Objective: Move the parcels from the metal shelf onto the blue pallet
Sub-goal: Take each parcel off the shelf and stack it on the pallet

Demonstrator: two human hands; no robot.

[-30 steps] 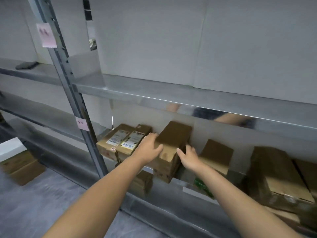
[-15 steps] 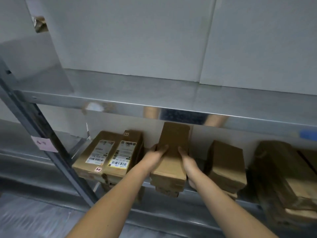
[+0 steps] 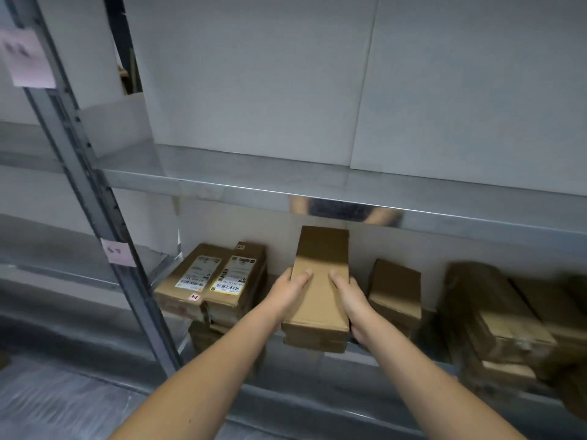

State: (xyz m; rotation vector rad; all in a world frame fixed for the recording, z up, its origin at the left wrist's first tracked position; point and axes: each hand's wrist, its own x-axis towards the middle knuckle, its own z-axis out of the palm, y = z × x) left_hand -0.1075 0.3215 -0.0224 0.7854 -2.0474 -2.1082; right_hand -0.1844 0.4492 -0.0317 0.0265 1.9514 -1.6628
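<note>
A long plain cardboard parcel (image 3: 320, 258) lies on the lower level of the metal shelf (image 3: 317, 192), its near end sticking out past the shelf edge. My left hand (image 3: 289, 292) grips its left side with the thumb on top. On the other side my right hand (image 3: 351, 301) holds it the same way. Another flat box seems to sit right under it. The blue pallet is out of sight.
Two labelled parcels (image 3: 216, 277) lie side by side to the left. A small brown box (image 3: 395, 290) and a blurred stack of larger boxes (image 3: 495, 315) sit to the right. A grey upright post (image 3: 95, 201) carries pink notes. The upper shelf overhangs close above.
Both hands went from resting on top of the parcel to clasping its sides. The parcel's near end now juts a little further over the shelf edge. My head has moved closer.
</note>
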